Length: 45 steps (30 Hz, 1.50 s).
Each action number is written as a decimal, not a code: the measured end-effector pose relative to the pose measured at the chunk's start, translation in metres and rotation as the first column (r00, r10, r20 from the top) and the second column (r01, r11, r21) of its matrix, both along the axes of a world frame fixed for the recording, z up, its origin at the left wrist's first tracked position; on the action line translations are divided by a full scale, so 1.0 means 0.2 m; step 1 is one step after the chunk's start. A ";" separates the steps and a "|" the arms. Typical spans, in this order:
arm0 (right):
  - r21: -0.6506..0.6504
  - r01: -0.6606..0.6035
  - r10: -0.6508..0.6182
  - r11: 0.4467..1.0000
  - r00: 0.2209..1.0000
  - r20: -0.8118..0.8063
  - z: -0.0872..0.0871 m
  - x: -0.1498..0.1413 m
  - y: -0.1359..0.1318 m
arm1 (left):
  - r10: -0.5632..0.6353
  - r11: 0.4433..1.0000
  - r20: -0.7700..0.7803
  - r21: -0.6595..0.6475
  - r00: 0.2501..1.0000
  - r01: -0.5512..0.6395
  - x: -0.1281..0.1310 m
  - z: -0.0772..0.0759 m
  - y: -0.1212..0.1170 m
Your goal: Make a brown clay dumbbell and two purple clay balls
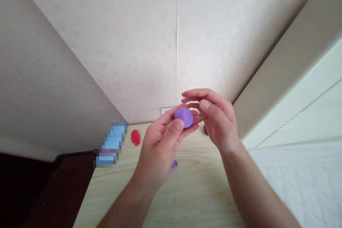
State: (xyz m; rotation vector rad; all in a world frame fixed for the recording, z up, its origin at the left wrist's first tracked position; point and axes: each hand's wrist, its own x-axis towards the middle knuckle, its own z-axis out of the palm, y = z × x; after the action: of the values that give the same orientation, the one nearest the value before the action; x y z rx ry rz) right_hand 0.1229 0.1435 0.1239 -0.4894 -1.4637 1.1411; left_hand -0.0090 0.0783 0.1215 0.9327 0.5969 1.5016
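I see a blurred blue item point(111, 144) far left on the table point(197, 192), near a red lump point(135, 137). White quilted fabric point(301, 185) lies right.

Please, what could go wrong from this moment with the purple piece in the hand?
The round purple piece might slip: the left hand holds it up above the tabletop, with the thumb on its edge.

If it is soft, as it seems, that thumb could dent it.

If dropped, it may stick to the small purple bit lying below.

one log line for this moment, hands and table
left hand: holds purple lump | right hand: open, nearby | table: red lump, purple scrap
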 end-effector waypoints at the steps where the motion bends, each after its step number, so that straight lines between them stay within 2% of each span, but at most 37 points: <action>1: -0.014 -0.064 0.064 0.998 0.998 0.015 0.00 0.01 0.00 | 0.010 1.000 0.014 0.003 1.000 -0.010 -0.01 0.00 0.01; 3: -0.013 -0.140 0.141 0.990 0.988 0.064 0.01 0.01 -0.01 | 0.029 1.000 0.027 0.006 0.999 -0.029 -0.02 0.01 0.02; 6: 0.071 -0.145 0.135 0.987 0.981 0.137 0.01 0.01 -0.01 | 0.020 1.000 0.020 0.013 1.000 -0.020 -0.03 0.01 0.02; 10: 0.127 -0.170 0.152 0.977 0.979 0.136 0.01 -0.01 -0.01 | -0.018 1.000 0.016 0.026 1.000 0.017 -0.04 0.01 0.01; 17: 0.085 -0.242 0.233 0.966 0.967 0.103 0.01 -0.01 -0.01 | -0.003 1.000 0.020 0.008 1.000 0.003 -0.03 0.01 0.02; 23: 0.010 -0.282 0.282 0.959 0.959 0.008 -0.01 0.01 0.01 | 0.129 0.988 -0.146 0.108 0.981 -0.114 -0.04 -0.03 0.02; 26: -0.016 -0.259 0.259 0.966 0.966 -0.009 0.00 0.01 0.01 | 0.199 0.975 -0.195 0.139 0.960 -0.174 -0.05 -0.02 0.03; 31: -0.072 -0.160 0.164 0.985 0.985 0.055 0.03 -0.01 0.00 | 0.279 0.958 -0.254 0.136 0.926 -0.252 -0.04 0.00 0.02; 34: -0.126 -0.163 0.172 0.979 0.983 0.065 0.02 -0.02 0.00 | 0.319 0.946 -0.297 0.162 0.900 -0.282 -0.04 0.00 0.02; 45: -0.219 -0.277 0.268 0.936 0.961 -0.071 0.00 -0.01 0.03 | 0.341 0.938 -0.210 0.142 0.916 -0.316 -0.05 -0.01 0.02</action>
State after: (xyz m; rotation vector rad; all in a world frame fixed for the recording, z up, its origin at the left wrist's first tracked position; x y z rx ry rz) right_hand 0.1208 0.1496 0.1230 -0.4254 -1.4020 1.5425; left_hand -0.0182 0.0822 0.1190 1.1417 0.8869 1.7490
